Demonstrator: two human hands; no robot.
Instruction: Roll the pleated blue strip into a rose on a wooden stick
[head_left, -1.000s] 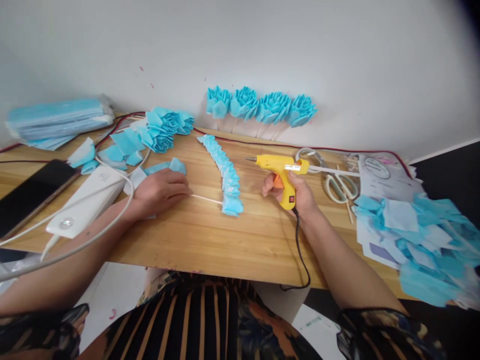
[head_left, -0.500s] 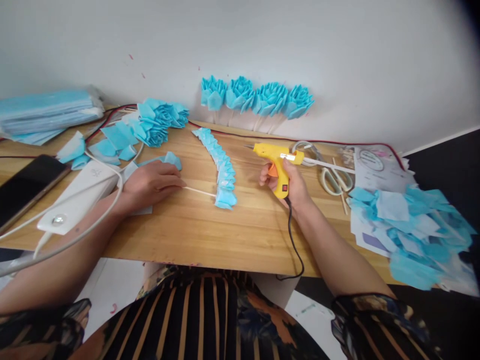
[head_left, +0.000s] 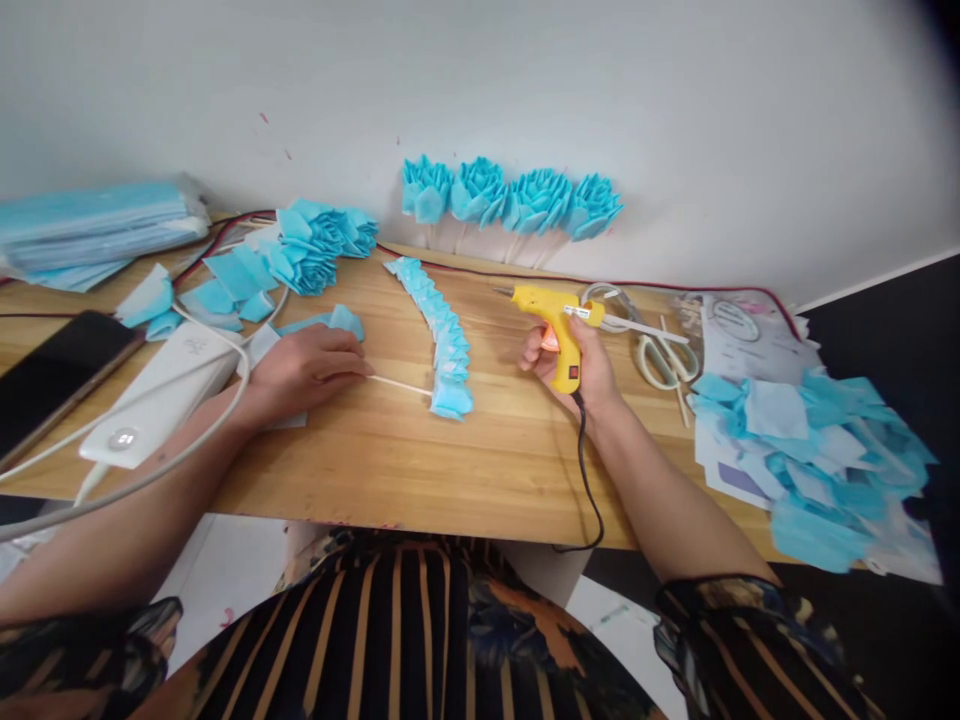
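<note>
My left hand (head_left: 304, 368) rests on the wooden table (head_left: 420, 470), its fingers pinched on a thin white stick (head_left: 401, 386). The stick's far end reaches the near end of a long strip of folded light-blue petals (head_left: 439, 335) lying on the table. My right hand (head_left: 585, 368) grips a yellow hot glue gun (head_left: 555, 320) by its handle, nozzle pointing left, a little to the right of the strip. Its black cord (head_left: 589, 490) drops over the table's front edge.
Several finished blue flowers (head_left: 514, 195) lean on the wall. More blue flowers and cut pieces (head_left: 300, 255) lie at back left, by a stack of blue face masks (head_left: 90, 230), a phone (head_left: 56, 370) and a white power bank (head_left: 161, 390). Scissors (head_left: 664, 350) and blue scraps (head_left: 817, 450) lie at right.
The view has shifted slightly. My right hand with the glue gun has lifted a little and stayed right of the strip. My left hand keeps its pinch on the stick.
</note>
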